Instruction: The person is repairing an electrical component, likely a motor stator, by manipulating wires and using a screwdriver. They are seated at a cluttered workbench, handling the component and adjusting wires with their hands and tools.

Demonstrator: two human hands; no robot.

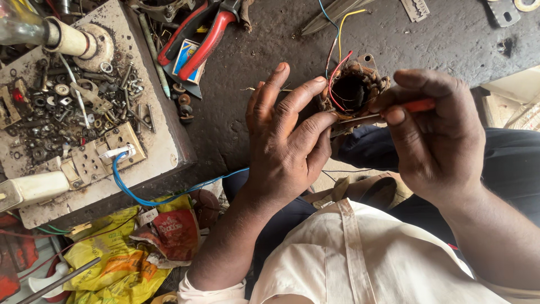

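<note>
**Motor winding held over the bench, screwdriver at its edge**

Head view: your left hand [287, 141] holds a small wound motor stator [353, 90] from its left side. The thumb and lower fingers press on its rim, and the index and middle fingers stand free and spread. The stator is above the dark workbench [270, 34], between your two hands, with its open bore toward you. Your right hand [439, 135] is closed around the red handle of a screwdriver [388, 112], and the blade lies across the lower edge of the stator.

I judge the stator as stiff and rather heavy for its size, but the copper windings and the thin coloured wires [336, 42] coming out on top look fragile. It is better to hold it at the outer iron rim, not at the coils or wires.

At the left, a flat dirty tray [163, 141] carries many loose washers, nuts and screws [73, 107], and also a blue cable [129, 188]. Red-handled pliers [197, 39] lie beside it, on the bench. Yellow and red packets [129, 253] lie below.
</note>
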